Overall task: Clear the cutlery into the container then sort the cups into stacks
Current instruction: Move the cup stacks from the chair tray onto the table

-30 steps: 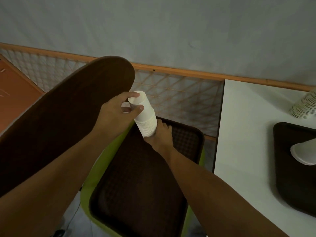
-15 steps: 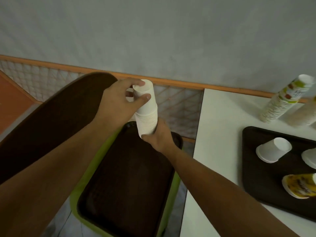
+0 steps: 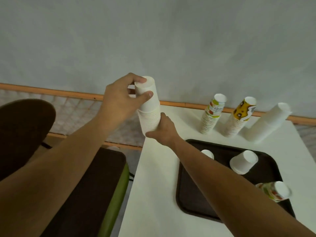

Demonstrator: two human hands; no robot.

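Far left: brown chair back (image 3: 22, 130), untouched. Below and to its right, a dark tray (image 3: 89, 194) lying on a green seat (image 3: 118, 194).

Centre: stack of white cups (image 3: 148, 110), bottoms up and nearly upright, held in the air by both hands. Left hand (image 3: 119, 101) pinching the topmost cup between thumb and fingertips. Right hand (image 3: 162, 130) curled round the lowest cups and bearing the weight. Carried rightward within the last second: previously above the tray on the green seat, now over the left edge of the white surface (image 3: 153, 194). Not yet set down.

Right of centre: second tray (image 3: 191, 194) on the surface, carrying three loose cups:
- a small white cup (image 3: 207, 153), partly hidden behind the right forearm
- an upturned white cup (image 3: 243, 162)
- a printed cup (image 3: 275, 191) lying on its side

Far right, beyond the second tray and along the wall, three standing stacks, all appearing to lean rightward:
- a red-and-green printed stack (image 3: 212, 115)
- a yellow printed stack (image 3: 241, 117)
- a tall plain stack (image 3: 266, 124)

No cutlery and no container in view, so the cutlery step probably finished, though not confirmable here. Sorting apparently well advanced, with the loose cups still to be placed. Likely purpose of the shift: bringing the held stack to the surface with the other stacks, within reach of the loose white cups. Main hazard on setting down: toppling of so tall a column, or knocking its neighbours.
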